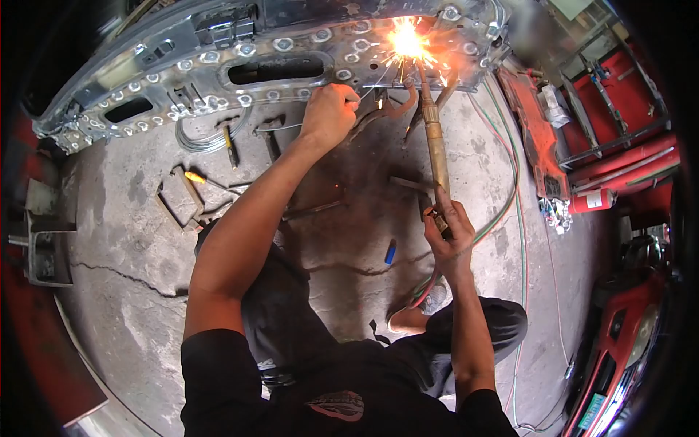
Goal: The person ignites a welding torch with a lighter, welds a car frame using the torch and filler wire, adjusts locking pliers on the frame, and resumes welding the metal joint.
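A long metal panel (218, 87) with oval openings and rows of round weld marks spans the top of the view. My right hand (450, 231) is wrapped round the lower end of a brass-coloured torch (435, 149), whose tip points up at the panel. Bright sparks (409, 42) burst at that tip and hide the metal behind them. My left hand (333, 113) is closed near the panel's lower edge, left of the sparks, pinching a thin wire (373, 89) that slants up toward the glow.
On the concrete floor lie a coil of wire (196, 138), hammers (230, 146), a yellow-handled screwdriver (195, 177), a C-shaped clamp (182, 200) and a blue lighter (391, 252). Green and red hoses (518, 197) run down the right. A red extinguisher (591, 201) and a red car (619, 342) are farther right.
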A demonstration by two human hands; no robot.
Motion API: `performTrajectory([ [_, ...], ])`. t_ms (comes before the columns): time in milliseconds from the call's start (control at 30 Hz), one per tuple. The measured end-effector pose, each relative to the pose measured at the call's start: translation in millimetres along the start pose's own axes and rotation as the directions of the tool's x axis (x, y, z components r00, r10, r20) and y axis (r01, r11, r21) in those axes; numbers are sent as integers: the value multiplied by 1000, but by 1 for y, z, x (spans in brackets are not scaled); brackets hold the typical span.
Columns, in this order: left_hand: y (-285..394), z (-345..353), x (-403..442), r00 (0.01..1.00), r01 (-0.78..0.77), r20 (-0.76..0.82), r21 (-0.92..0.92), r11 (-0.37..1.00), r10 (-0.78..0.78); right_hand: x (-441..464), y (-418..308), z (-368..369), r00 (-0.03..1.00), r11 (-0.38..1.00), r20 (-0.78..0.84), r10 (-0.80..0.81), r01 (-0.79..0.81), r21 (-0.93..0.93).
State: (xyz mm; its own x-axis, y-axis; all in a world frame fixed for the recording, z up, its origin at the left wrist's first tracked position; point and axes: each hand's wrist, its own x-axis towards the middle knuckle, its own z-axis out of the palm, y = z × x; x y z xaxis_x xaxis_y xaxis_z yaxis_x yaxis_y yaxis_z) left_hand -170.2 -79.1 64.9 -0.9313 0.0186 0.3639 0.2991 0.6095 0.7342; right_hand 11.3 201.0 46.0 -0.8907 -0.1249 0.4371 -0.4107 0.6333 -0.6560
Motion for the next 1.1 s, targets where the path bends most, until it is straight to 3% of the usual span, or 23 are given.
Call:
performTrajectory([
  [600,2,0,1,999,29,16,-15,999,-29,1,0,-1,1000,1000,1,5,-5,-2],
  [1000,-1,3,4,999,-37,-8,-8,999,37,2,-2,0,1000,1000,-8,14,-14,-8],
  [1100,4,2,3,999,35,26,-6,999,-35,1,-2,-1,1000,1000,-2,14,-14,-1],
])
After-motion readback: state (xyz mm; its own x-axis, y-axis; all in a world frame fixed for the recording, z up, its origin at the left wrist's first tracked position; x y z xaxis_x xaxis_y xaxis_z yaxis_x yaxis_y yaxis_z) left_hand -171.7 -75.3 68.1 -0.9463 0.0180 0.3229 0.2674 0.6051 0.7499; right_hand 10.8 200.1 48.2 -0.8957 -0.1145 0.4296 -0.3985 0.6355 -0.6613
